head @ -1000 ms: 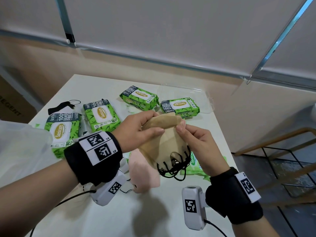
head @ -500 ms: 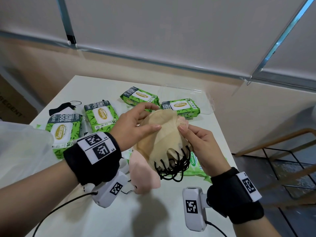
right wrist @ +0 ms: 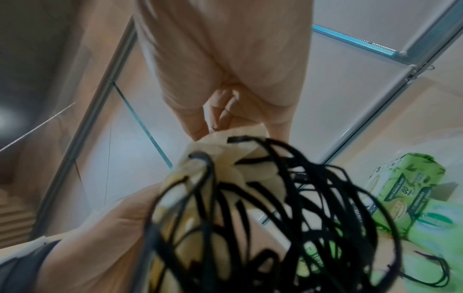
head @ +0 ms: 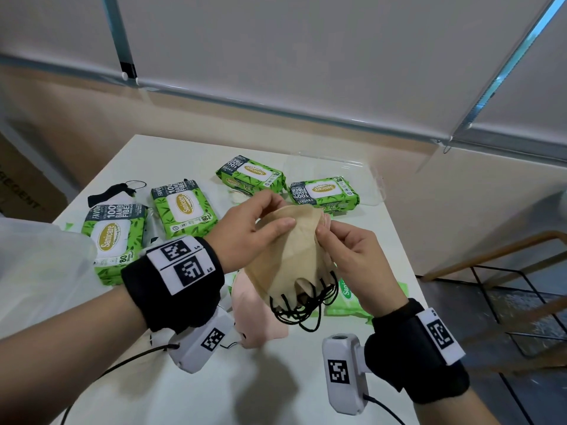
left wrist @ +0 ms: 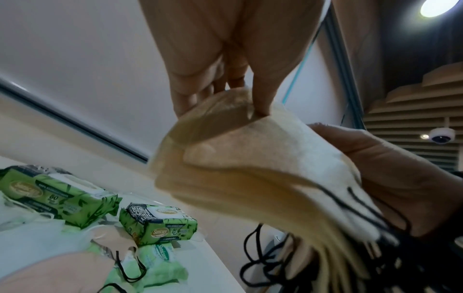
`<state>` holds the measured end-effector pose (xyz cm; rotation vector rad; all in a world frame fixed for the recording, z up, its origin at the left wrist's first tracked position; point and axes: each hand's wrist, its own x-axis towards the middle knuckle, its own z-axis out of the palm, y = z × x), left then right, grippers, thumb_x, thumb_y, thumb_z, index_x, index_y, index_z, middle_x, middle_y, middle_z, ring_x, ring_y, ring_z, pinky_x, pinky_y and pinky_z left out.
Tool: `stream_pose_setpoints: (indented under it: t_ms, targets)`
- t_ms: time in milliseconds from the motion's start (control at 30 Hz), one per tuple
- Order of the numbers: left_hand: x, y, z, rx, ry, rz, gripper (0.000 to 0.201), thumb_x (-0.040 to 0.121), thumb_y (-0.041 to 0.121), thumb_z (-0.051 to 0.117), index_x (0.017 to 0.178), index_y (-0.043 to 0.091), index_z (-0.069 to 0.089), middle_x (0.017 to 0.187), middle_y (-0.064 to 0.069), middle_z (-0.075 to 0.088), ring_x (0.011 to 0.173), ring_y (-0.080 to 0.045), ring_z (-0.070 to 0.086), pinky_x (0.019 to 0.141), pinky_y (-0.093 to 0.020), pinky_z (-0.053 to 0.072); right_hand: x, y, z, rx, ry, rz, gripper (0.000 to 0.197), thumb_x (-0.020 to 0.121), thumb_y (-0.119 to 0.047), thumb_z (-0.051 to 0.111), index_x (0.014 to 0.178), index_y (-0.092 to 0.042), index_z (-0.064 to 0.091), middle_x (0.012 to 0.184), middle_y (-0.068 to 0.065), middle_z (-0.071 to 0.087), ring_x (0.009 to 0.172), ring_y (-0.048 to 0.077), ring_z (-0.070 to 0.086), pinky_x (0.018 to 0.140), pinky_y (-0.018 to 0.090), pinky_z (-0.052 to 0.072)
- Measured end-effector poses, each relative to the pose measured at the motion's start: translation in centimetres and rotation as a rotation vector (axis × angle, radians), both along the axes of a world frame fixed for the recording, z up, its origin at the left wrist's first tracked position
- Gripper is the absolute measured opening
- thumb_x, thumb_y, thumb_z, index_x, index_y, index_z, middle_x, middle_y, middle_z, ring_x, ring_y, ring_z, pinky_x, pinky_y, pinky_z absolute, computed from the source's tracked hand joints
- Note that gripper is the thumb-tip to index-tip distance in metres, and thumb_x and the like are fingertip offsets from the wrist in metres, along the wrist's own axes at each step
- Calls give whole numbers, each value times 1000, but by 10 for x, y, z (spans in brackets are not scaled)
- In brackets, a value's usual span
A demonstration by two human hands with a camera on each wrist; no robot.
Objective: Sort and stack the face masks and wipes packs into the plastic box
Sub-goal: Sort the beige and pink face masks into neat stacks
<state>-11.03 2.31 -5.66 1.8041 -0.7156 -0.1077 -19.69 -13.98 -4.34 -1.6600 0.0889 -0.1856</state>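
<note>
Both hands hold a stack of tan face masks (head: 294, 256) above the table, their black ear loops (head: 302, 305) hanging down. My left hand (head: 260, 222) grips the stack's upper left edge, thumb on top. My right hand (head: 334, 237) pinches the upper right edge. The left wrist view has the tan masks (left wrist: 250, 168) close up; in the right wrist view the ear loops (right wrist: 263, 208) fill the frame. A pink mask (head: 254, 314) lies on the table below. Green wipes packs (head: 115, 240) (head: 181, 207) (head: 250, 174) (head: 323, 191) lie across the table. A clear plastic box (head: 365, 170) stands at the back right.
A black mask (head: 110, 191) lies at the table's (head: 245, 388) far left. A flat green wipes pack (head: 349, 302) lies under my right hand. The table's right edge drops off to a floor with a wood and metal frame (head: 503, 271). A translucent bag (head: 30, 265) is at left.
The tan mask stack has been raised a little and fanned, and my left fingers have shifted over its top edge. The right hand keeps its pinch.
</note>
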Motion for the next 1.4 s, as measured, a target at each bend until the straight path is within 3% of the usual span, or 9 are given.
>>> stream_pose_setpoints:
  t_ms: [267,400,500,567,700,900,1133,1233,1400]
  targets:
    - [5,-2,9,-6,-9,-59,21,78,48,57,99,48,59,100,15,67,93,-2,61,86,-23,48,2,-4,-1,39,142,80,66,84,-62,57,88,4,67,82,21,68,76,22,62,65,31,51]
    - [-2,-9,14,62,-72,-137,32,82,41,55,113,37,57,115,11,65,104,3,57,92,-12,42,5,-6,-7,109,307,216,32,74,-32,77,94,-7,70,94,13,72,81,20,68,75,30,54]
    - [-2,-3,25,240,-102,-269,70,68,48,70,131,32,47,125,13,56,108,6,51,90,-4,38,7,-13,-8,107,314,188,25,68,-21,79,87,-7,71,87,12,71,78,23,66,72,31,53]
    - [3,4,31,435,-82,-339,103,58,29,87,142,27,28,124,14,49,106,3,48,83,-1,38,8,-19,-7,157,294,124,25,68,-25,73,84,-6,71,84,12,72,74,23,66,67,30,54]
    - [7,6,24,729,-166,-353,131,54,14,89,146,26,-3,132,6,42,111,-13,50,84,-15,39,9,-20,-7,239,264,83,28,71,-27,67,88,-6,70,82,9,73,69,18,68,58,26,56]
    - [7,-1,22,721,-320,-184,73,83,9,63,142,21,21,114,-8,61,101,-26,59,71,-21,38,10,-15,-10,289,202,160,45,75,-12,72,119,-14,61,108,7,71,99,20,67,84,36,56]
    - [3,-3,27,776,-335,-200,47,78,23,72,108,21,36,91,-4,59,87,-26,57,64,-29,42,14,-13,-7,194,135,115,36,74,-19,71,110,-20,66,105,6,71,99,21,67,89,38,53]
    - [0,-5,25,840,-334,-213,62,73,25,78,96,24,21,86,0,50,84,-22,55,62,-27,36,16,-7,-7,108,128,-7,32,76,-24,78,105,-17,69,101,5,72,94,18,67,82,32,55]
    - [-5,0,35,824,-91,-404,86,52,44,89,114,25,32,103,11,55,94,-7,54,70,-14,42,12,-1,-2,-55,116,-78,16,85,-29,70,92,-16,74,86,-3,74,79,6,67,75,25,52]
